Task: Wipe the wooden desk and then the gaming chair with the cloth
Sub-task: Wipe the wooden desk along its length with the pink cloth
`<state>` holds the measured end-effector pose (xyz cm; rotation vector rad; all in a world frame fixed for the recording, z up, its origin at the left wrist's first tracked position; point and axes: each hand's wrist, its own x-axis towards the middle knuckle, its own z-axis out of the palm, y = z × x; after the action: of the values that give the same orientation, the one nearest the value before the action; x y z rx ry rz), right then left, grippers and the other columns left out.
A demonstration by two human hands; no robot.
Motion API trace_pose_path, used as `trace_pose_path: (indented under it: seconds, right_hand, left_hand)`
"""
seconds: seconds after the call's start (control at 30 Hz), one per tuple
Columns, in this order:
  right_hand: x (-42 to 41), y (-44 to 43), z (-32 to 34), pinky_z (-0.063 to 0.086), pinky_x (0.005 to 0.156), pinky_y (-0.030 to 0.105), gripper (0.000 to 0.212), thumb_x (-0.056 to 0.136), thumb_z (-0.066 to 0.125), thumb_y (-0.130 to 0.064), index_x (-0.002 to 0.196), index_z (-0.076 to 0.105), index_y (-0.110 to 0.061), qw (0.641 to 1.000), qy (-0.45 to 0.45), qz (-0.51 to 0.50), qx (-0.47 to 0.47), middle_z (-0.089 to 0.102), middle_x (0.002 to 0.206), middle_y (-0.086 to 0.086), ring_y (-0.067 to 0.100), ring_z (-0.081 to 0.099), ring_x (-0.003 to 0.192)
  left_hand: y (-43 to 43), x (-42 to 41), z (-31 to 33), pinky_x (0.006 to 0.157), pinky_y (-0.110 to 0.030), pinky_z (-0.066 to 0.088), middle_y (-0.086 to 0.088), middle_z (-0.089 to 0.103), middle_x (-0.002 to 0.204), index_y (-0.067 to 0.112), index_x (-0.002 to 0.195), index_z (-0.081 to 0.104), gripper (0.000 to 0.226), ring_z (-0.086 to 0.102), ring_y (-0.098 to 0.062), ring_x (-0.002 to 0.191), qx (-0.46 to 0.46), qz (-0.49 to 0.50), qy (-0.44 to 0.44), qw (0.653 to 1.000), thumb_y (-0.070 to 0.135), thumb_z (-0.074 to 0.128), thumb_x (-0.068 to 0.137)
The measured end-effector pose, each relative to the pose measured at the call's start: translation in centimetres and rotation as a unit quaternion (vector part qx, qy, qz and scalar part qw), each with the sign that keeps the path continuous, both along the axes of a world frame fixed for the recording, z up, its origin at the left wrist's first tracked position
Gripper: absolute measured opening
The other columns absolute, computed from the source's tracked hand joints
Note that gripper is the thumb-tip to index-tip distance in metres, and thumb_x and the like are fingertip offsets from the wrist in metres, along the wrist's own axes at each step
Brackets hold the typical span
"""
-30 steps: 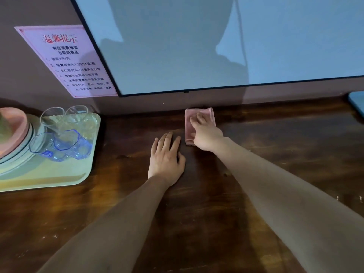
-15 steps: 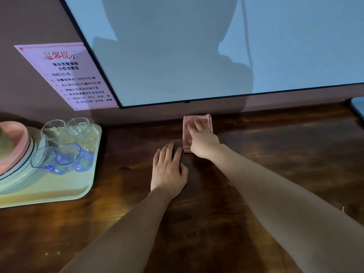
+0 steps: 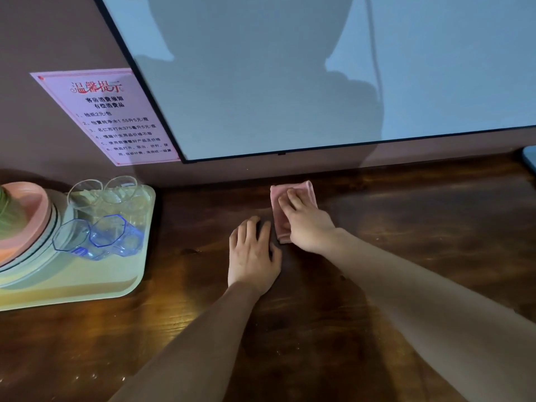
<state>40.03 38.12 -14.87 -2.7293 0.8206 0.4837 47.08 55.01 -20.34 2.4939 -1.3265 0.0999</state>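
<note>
The pink cloth point(image 3: 300, 189) lies on the wooden worktop point(image 3: 406, 221) just under the screen's point(image 3: 290, 82) lower edge, pressed flat by the right hand point(image 3: 309, 229), its fingers stretched out rather than curled round it. The left hand point(image 3: 252, 256) rests palm down, fingers straight, slightly farther from the screen. A tray point(image 3: 87, 288) with 4 glasses point(image 3: 113, 236) sits below the screen's left corner.
</note>
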Motion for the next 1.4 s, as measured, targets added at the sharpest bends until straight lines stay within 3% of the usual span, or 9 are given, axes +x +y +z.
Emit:
trace_pose_path:
  seconds: [0.23,0.33,0.47,0.67,0.77,0.97,1.17,1.3,1.4]
  right_hand:
    - [3.2,-1.9,0.4,0.046,0.111,0.052,0.082,0.103,0.061,-0.028,0.168,0.011,-0.026,1.0,-0.025,-0.011,-0.007,-0.001,0.176,-0.003,0.027,-0.003,0.162]
    - [0.8,-0.4,0.6,0.048,0.109,0.051,0.088,0.102,0.064,-0.03,0.169,0.006,-0.026,1.0,-0.006,0.009,-0.005,-0.006,0.176,-0.004,0.025,-0.005,0.161]
    - [-2.8,2.8,0.2,0.051,0.107,0.059,0.098,0.099,0.068,-0.036,0.168,0.0,-0.023,1.0,0.009,0.014,0.0,-0.01,0.175,-0.001,0.024,-0.014,0.161]
    - [0.4,0.6,1.0,0.038,0.118,0.053,0.092,0.1,0.067,-0.03,0.169,0.006,-0.022,1.0,0.021,-0.005,-0.003,-0.004,0.176,0.0,0.026,-0.004,0.162]
    - [2.0,-0.5,0.9,0.033,0.121,0.053,0.089,0.103,0.064,-0.03,0.169,0.004,-0.024,1.0,0.01,-0.02,0.005,-0.008,0.177,-0.003,0.024,-0.007,0.162]
    - [-1.4,2.7,1.7,0.048,0.111,0.049,0.096,0.098,0.069,-0.033,0.169,0.005,-0.025,0.999,0.015,-0.032,0.015,-0.009,0.176,-0.004,0.023,0.013,0.161]
    - [-8.0,8.1,0.7,0.055,0.103,0.059,0.111,0.091,0.075,-0.05,0.169,0.001,-0.019,1.0,0.001,0.003,-0.011,-0.005,0.176,0.001,0.023,-0.013,0.161]
    - [-5.6,6.2,0.9,0.041,0.119,0.054,0.111,0.092,0.074,-0.053,0.169,0.001,-0.021,1.0,-0.003,-0.01,0.006,-0.005,0.176,0.001,0.024,-0.01,0.162]
    - [-3.1,4.6,0.8,0.037,0.118,0.049,0.1,0.096,0.071,-0.043,0.169,0.006,-0.024,0.999,-0.012,-0.032,0.008,-0.002,0.176,0.0,0.023,-0.007,0.162]
  left_hand:
    - [0.0,-0.2,0.0,0.116,-0.049,0.037,-0.007,0.049,0.141,0.019,0.139,0.054,0.045,0.046,-0.027,0.131,0.0,-0.004,-0.022,1.0,0.033,0.047,0.096]
    - [0.2,-0.2,0.4,0.112,-0.048,0.04,-0.006,0.05,0.135,0.018,0.135,0.056,0.043,0.048,-0.027,0.126,-0.001,0.003,-0.016,1.0,0.031,0.044,0.096]
    - [0.2,-0.4,1.0,0.106,-0.047,0.044,-0.005,0.05,0.132,0.018,0.132,0.057,0.044,0.049,-0.026,0.122,0.006,0.016,-0.005,1.0,0.032,0.037,0.096]
    - [0.3,-0.3,0.4,0.099,-0.047,0.048,-0.005,0.048,0.129,0.018,0.127,0.059,0.035,0.048,-0.026,0.117,0.005,0.02,-0.005,1.0,0.03,0.049,0.095]
    - [0.3,-0.2,0.6,0.1,-0.046,0.046,-0.005,0.048,0.129,0.018,0.126,0.058,0.036,0.048,-0.026,0.117,0.02,0.015,-0.006,1.0,0.031,0.046,0.095]
    - [0.4,-0.4,1.2,0.101,-0.045,0.046,-0.004,0.051,0.129,0.02,0.121,0.06,0.03,0.048,-0.025,0.12,0.015,0.003,0.005,1.0,0.029,0.047,0.096]
    - [0.4,-0.9,1.7,0.096,-0.046,0.047,-0.005,0.055,0.124,0.016,0.117,0.063,0.035,0.051,-0.027,0.115,0.002,0.01,0.01,1.0,0.029,0.039,0.095]
    - [0.5,-0.7,1.2,0.092,-0.045,0.049,-0.007,0.055,0.122,0.014,0.116,0.064,0.035,0.052,-0.028,0.111,-0.009,0.002,-0.003,1.0,0.027,0.04,0.094]
    - [0.6,-0.6,0.9,0.084,-0.044,0.048,-0.008,0.056,0.115,0.013,0.109,0.064,0.033,0.051,-0.028,0.103,-0.031,-0.011,-0.019,0.999,0.025,0.038,0.093]
